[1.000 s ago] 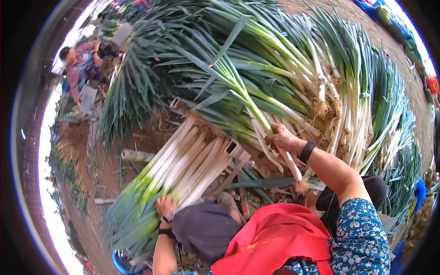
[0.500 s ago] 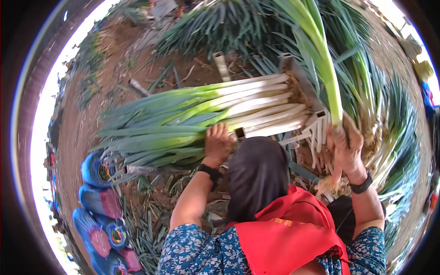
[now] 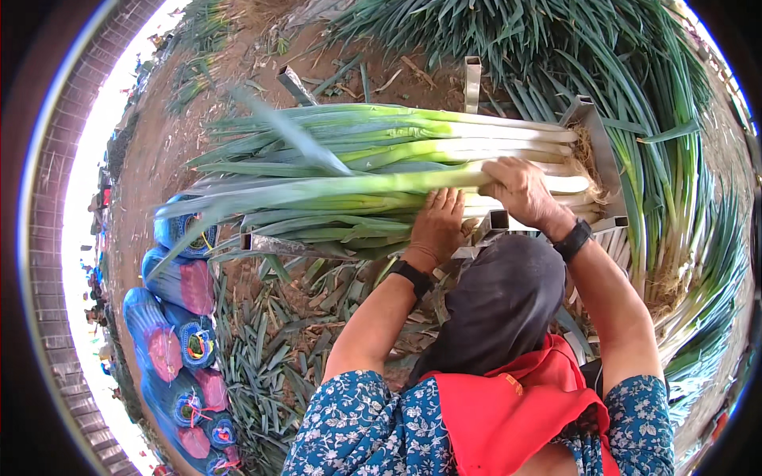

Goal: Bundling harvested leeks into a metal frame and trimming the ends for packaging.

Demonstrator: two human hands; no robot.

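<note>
A stack of leeks (image 3: pixel 381 151) lies sideways in a low metal rack (image 3: pixel 605 155), roots against the plate at the right and green leaves out to the left. Gripped in my right hand (image 3: pixel 524 190) is one leek (image 3: pixel 413 182), laid lengthwise over the stack with its white end to the right and its leaves trailing left. Those leaves are blurred. My left hand (image 3: pixel 436 230) rests with fingers stretched out on the near side of the stack, close to the rack's front post (image 3: pixel 494 222).
Long loose leeks (image 3: pixel 635 174) are heaped at the right, and more leafy tops (image 3: pixel 452 32) spread along the far side. Several blue and pink net bundles (image 3: pixel 181 278) line the left. Cut leaves (image 3: pixel 270 357) litter the ground by my left arm. Metal posts (image 3: pixel 472 83) stick up behind the stack.
My right hand has swung the leek from upright at the right down across the stack. My left hand stays on the near side of the stack. The whole view has shifted.
</note>
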